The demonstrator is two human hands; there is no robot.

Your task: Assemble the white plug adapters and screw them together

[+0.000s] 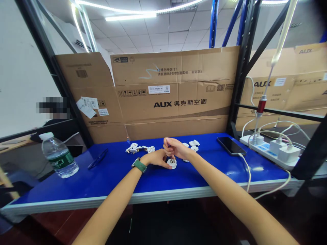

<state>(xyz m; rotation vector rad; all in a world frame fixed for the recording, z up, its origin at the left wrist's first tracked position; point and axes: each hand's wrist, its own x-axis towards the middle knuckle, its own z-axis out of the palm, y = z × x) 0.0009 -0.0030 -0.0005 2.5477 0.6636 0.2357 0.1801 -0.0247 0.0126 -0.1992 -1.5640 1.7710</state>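
Low over the blue tabletop, my left hand (pixel 158 158), with a green-strapped watch on its wrist, steadies a white plug part (pixel 172 165) by its edge. Metal pieces show on the plug part's upper side. My right hand (pixel 176 148) is closed directly above it, fingers curled inward; what they grip is hidden. Left of my hands lie several white plugs, among them one with its face turned up (pixel 151 149). More white plug pieces (pixel 194 146) lie just behind and to the right of my right hand, partly covered by it.
A water bottle (pixel 59 154) and dark glasses (pixel 98 159) are on the left. A black phone (pixel 231 146) lies right, its cable running over the front edge. Beyond it sits a power strip (pixel 267 149) with chargers. Cardboard (pixel 176 124) walls the back. A person (pixel 55 119) sits far left.
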